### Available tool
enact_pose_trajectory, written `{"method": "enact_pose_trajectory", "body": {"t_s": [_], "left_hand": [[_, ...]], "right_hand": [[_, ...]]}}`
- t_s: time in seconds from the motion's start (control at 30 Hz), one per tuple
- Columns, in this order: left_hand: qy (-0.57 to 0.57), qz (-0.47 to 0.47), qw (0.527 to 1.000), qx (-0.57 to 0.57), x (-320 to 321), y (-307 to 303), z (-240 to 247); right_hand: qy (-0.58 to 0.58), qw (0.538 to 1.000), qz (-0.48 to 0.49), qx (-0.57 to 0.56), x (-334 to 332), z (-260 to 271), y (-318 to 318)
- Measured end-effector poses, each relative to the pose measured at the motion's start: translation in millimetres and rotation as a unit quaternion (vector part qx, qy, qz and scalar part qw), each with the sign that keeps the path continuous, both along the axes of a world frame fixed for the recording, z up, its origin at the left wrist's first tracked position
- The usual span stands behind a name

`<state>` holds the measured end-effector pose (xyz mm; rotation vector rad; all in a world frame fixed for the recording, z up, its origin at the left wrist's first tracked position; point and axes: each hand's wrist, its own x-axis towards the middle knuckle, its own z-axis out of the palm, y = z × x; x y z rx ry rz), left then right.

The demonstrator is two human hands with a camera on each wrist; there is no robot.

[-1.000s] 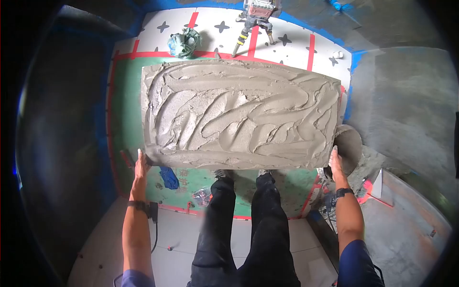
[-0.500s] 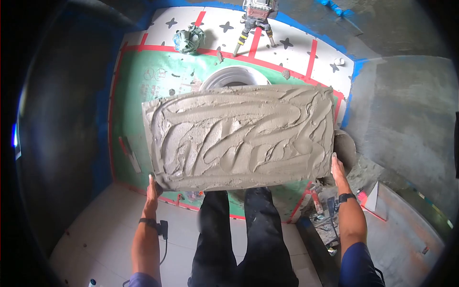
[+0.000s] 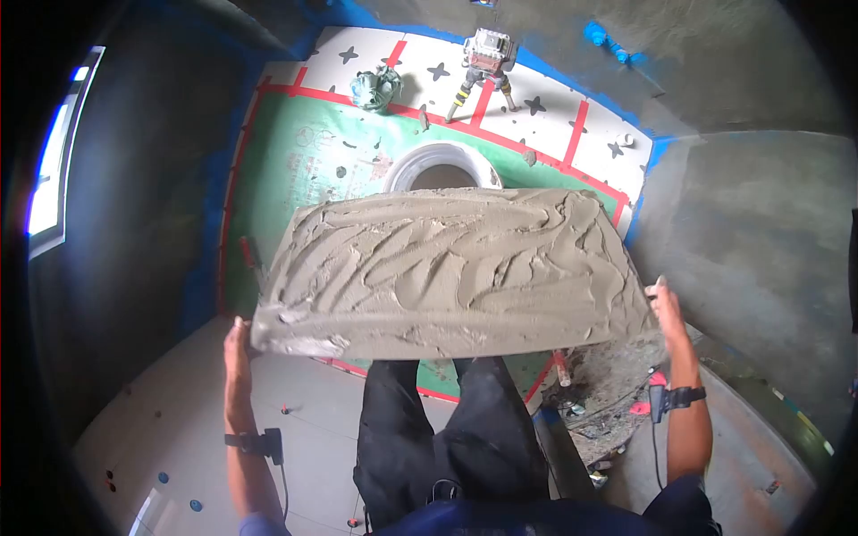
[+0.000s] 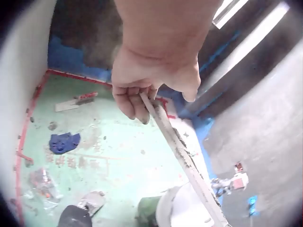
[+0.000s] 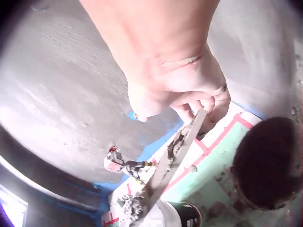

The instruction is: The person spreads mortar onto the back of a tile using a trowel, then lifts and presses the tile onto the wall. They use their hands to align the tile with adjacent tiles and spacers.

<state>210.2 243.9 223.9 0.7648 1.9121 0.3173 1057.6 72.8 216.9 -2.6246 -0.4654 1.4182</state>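
Note:
A large rectangular tile, its upper face coated in ridged grey mortar, is held up in front of the legs. My left hand grips its left edge near the front corner; in the left wrist view the fingers of this hand curl under the thin tile edge. On the opposite edge, my right hand holds the tile near its right front corner. The right wrist view shows the fingers of that hand bent beneath the edge, thumb on the coated side.
Behind the tile, a white bucket stands on green floor sheeting. Farther back are a small tripod device and a crumpled plastic bag. A dark round container is at right. Debris lies on the right floor.
The tile has come lower and closer to the body, its far edge tilting away, and more of the bucket shows behind it. Both hands have kept their grip. The head view has shifted.

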Motion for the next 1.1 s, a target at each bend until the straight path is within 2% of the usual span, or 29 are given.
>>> {"method": "enact_pose_trajectory", "body": {"t_s": [0.03, 0.1, 0.17, 0.2, 0.23, 0.3, 0.33, 0.37, 0.4, 0.43, 0.5, 0.57, 0.63, 0.7, 0.73, 0.77, 0.83, 0.9, 0.97, 1.03, 1.1], "left_hand": [[-0.022, 0.032, 0.999, -0.005, 17, 12, 24], [-0.108, 0.107, 0.985, 0.076, 44, 22, 49], [-0.138, 0.138, 0.972, 0.129, 45, 26, 45], [-0.166, 0.165, 0.956, 0.177, 42, 23, 43], [-0.171, 0.167, 0.954, 0.178, 45, 23, 41], [-0.186, 0.144, 0.936, 0.263, 51, 16, 38], [-0.197, 0.151, 0.927, 0.28, 52, 16, 40], [-0.2, 0.158, 0.926, 0.279, 60, 18, 47], [-0.147, 0.158, 0.938, 0.27, 68, 19, 54], [-0.095, 0.158, 0.948, 0.261, 70, 21, 56], [-0.098, 0.171, 0.937, 0.288, 63, 20, 51], [-0.069, 0.164, 0.945, 0.274, 72, 21, 64], [-0.034, 0.165, 0.954, 0.248, 71, 22, 72], [-0.004, 0.157, 0.949, 0.273, 65, 23, 65], [-0.058, 0.17, 0.934, 0.308, 66, 25, 62], [-0.071, 0.179, 0.927, 0.322, 64, 25, 54], [-0.005, 0.162, 0.944, 0.286, 77, 25, 77], [-0.027, 0.168, 0.916, 0.363, 76, 21, 59], [-0.071, 0.134, 0.902, 0.404, 74, 13, 49], [-0.203, 0.247, 0.862, 0.394, 71, 10, 16], [-0.229, 0.299, 0.849, 0.37, 71, 12, -15]], "right_hand": [[0.013, 1.0, -0.009, 0.019, 12, 12, 14], [0.023, 0.999, -0.014, 0.041, 18, 35, 43], [0.115, 0.99, -0.058, 0.063, 10, 64, 78], [0.109, 0.992, -0.052, 0.04, 4, 81, 88], [0.103, 0.993, -0.05, 0.042, 6, 84, 90], [0.17, 0.979, -0.084, 0.078, 13, 90, 95], [0.165, 0.98, -0.08, 0.077, 13, 92, 94], [0.185, 0.962, -0.153, 0.131, 11, 91, 88], [0.205, 0.935, -0.224, 0.184, 7, 89, 80], [0.203, 0.937, -0.217, 0.184, 0, 87, 74], [0.237, 0.868, -0.313, 0.304, -16, 84, 63], [0.224, 0.866, -0.299, 0.332, -30, 76, 54], [0.156, 0.888, -0.236, 0.362, -39, 68, 50], [0.136, 0.892, -0.214, 0.373, -47, 66, 52], [0.112, 0.897, -0.197, 0.378, -52, 67, 53], [0.117, 0.887, -0.22, 0.388, -47, 67, 50], [0.118, 0.87, -0.252, 0.408, -52, 65, 50], [0.113, 0.878, -0.238, 0.4, -49, 65, 51], [0.121, 0.882, -0.232, 0.391, -50, 66, 52], [0.101, 0.879, -0.246, 0.396, -54, 64, 55], [0.108, 0.876, -0.245, 0.402, -47, 66, 51]]}}
